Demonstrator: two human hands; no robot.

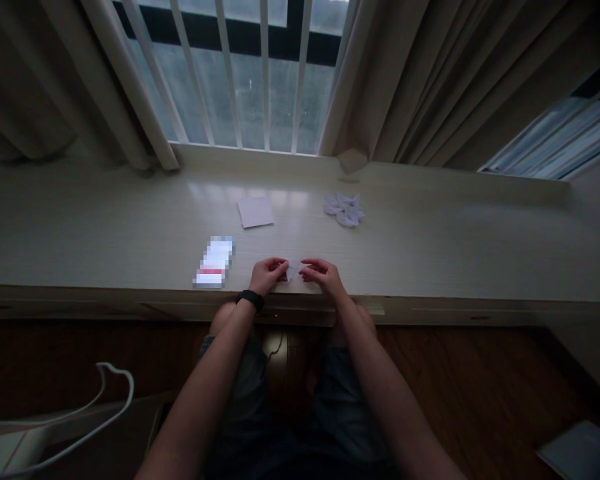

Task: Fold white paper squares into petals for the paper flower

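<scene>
A small piece of folded white paper [293, 269] is between my hands, just above the front edge of the white counter. My left hand [269, 275] pinches its left side between thumb and fingers. At the paper's right edge, the bent fingers of my right hand [324, 275] close on it, index finger slightly raised from the others. Fingers partly cover the paper, so its exact folds are hard to make out. Farther back lies a stack of square white paper [256, 212]. To its right sits a cluster of folded white paper pieces [345, 210], shaped like a flower.
A phone [214, 262] with a lit, blurred screen lies left of my hands on the counter [455, 247]. Beyond it are a barred window [250, 87] and curtains [395, 73]. Drawers run under the front edge. A white cable [130, 387] loops at lower left.
</scene>
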